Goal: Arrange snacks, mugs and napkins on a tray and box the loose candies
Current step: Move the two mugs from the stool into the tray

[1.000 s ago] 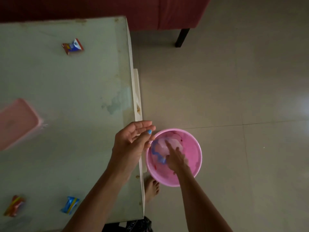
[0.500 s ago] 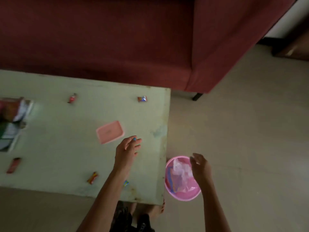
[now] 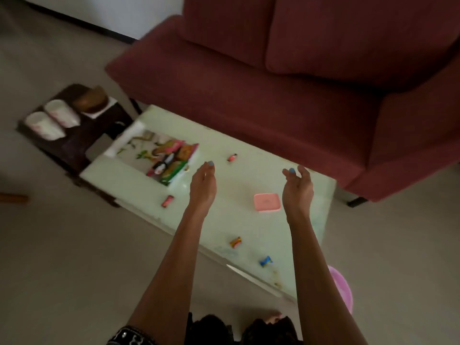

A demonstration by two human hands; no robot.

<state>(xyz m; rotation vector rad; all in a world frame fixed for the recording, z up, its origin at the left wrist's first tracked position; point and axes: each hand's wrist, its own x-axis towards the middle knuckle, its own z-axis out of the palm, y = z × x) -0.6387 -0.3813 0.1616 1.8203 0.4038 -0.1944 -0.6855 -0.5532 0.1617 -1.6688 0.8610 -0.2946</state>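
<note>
Both arms reach forward over the pale green bench [image 3: 249, 175], bare to the elbow, with the hands raised above its surface and well apart. The left hand [image 3: 202, 183] is seen edge-on, fingers extended together and empty. The right hand [image 3: 297, 188] has its palm turned inward, fingers loosely curled and spread, gripping nothing. Between the two hands, nearer the right wrist, a pink box [image 3: 267, 201] sits closed on the bench. Loose candies lie scattered: a red one [image 3: 232, 157] beyond the left fingertips, another red one [image 3: 167, 201] left of the left forearm, an orange one [image 3: 235, 242] and a blue one [image 3: 266, 261] between the forearms near the bench's close edge. A white tray [image 3: 139, 135] at the far left corner holds snack packets [image 3: 174, 158]. Two white mugs [image 3: 53, 122] stand on a dark side table [image 3: 72, 143] beyond it. A pink bucket [image 3: 342, 287] sits on the floor behind the right arm.
</note>
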